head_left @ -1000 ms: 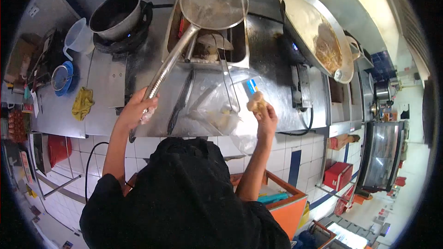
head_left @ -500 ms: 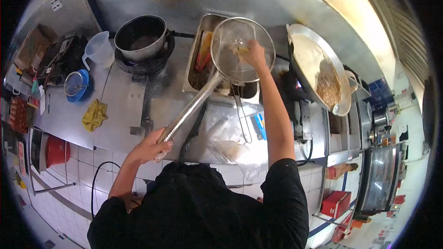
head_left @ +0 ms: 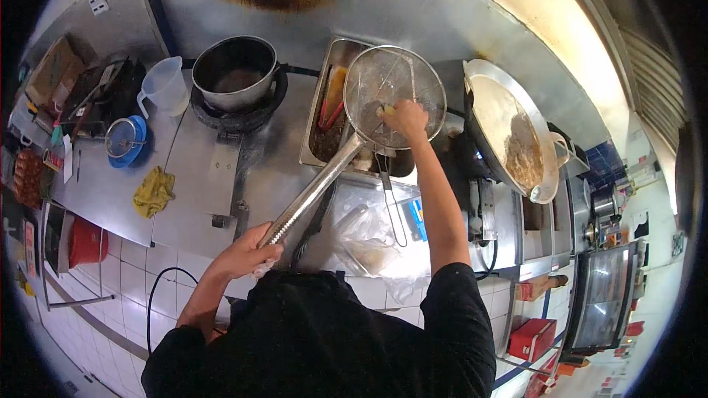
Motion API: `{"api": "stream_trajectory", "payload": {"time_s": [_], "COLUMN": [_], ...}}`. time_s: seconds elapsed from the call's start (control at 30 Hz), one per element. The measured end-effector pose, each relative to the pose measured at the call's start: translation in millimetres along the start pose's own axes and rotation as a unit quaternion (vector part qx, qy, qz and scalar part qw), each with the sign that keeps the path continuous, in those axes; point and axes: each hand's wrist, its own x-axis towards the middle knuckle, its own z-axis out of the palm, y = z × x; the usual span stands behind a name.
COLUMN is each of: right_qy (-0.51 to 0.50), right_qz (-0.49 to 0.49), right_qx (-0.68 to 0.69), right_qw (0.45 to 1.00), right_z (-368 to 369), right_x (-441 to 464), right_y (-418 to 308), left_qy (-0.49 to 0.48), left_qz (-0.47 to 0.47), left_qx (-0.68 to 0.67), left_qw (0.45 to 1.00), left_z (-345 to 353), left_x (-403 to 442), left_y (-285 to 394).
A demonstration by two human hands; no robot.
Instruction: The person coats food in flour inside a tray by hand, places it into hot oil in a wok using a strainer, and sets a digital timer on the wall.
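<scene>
My left hand (head_left: 251,252) is closed around the long metal handle of a large round mesh strainer (head_left: 383,74). The strainer is held over a steel tray (head_left: 304,149) on the counter. Inside the mesh bowl, my right hand (head_left: 408,119) pinches a small yellowish piece (head_left: 385,111); its kind is too small to make out. Red tongs (head_left: 333,116) and dark liquid show in the tray, partly hidden by the strainer. A smaller strainer's wire handle (head_left: 394,210) sticks out over the tray's near edge.
At right, a large wok (head_left: 483,77) holds pale, foamy liquid over a burner. A black pot (head_left: 236,77) sits on the left burner. Nearby are a plastic jug (head_left: 164,87), a yellow cloth (head_left: 153,191) and a blue bowl (head_left: 136,151). Plastic bags (head_left: 365,239) lie at the front edge.
My right hand has shifted toward the near side of the strainer's bowl, still pinching the yellowish piece. My left hand keeps its hold on the handle. The whole view has tilted slightly.
</scene>
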Motion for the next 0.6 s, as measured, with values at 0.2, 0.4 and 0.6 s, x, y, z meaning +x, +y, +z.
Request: {"api": "stream_trajectory", "payload": {"time_s": [0.2, 0.4, 0.6], "right_qy": [0.02, 0.012, 0.013], "right_qz": [0.01, 0.015, 0.017], "right_qx": [0.059, 0.092, 0.1], "right_qw": [0.998, 0.996, 0.995], "right_z": [-7, 3, 14], "right_x": [-12, -7, -6], "right_y": [-1, 1, 3], "left_qy": [0.002, -0.004, 0.0], "left_qz": [0.024, 0.019, 0.023], "left_qx": [0.007, 0.006, 0.016], "left_qw": [1.0, 1.0, 1.0], "left_z": [-6, -5, -5], "left_x": [4, 0, -3], "left_y": [-10, -2, -7]}}
